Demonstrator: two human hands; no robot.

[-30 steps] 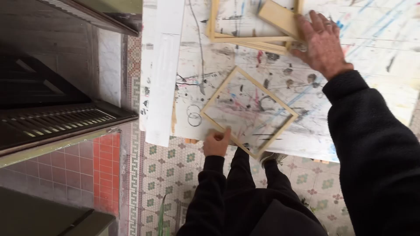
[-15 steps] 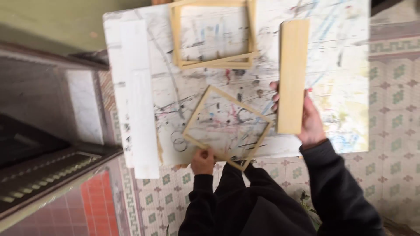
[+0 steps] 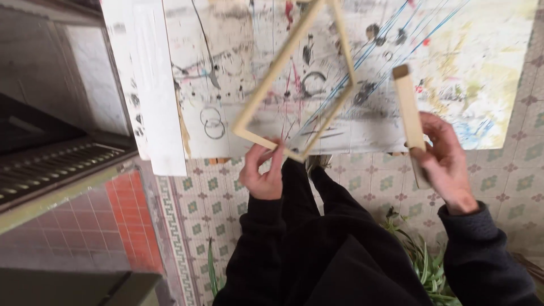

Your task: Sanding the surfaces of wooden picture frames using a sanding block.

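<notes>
My left hand [image 3: 263,170] pinches the near corner of an empty square wooden frame [image 3: 255,106] and holds it lifted and tilted over the paint-stained table [image 3: 226,68]. My right hand [image 3: 445,158] grips a flat pale wooden board [image 3: 409,110] near its lower end, seen almost edge-on and standing upright to the right of the frame. The frame and the board are apart. Both sleeves are black.
A white plank [image 3: 148,90] lies along the table's left edge. Patterned floor tiles [image 3: 362,181] show below, with green plant leaves [image 3: 425,260] near my right leg. A metal grille [image 3: 51,164] and red tiles [image 3: 90,226] lie to the left.
The frame has come up off the table into my left hand's grip. My right hand has drawn the board toward me and turned it edge-on. The view has moved closer to the table.
</notes>
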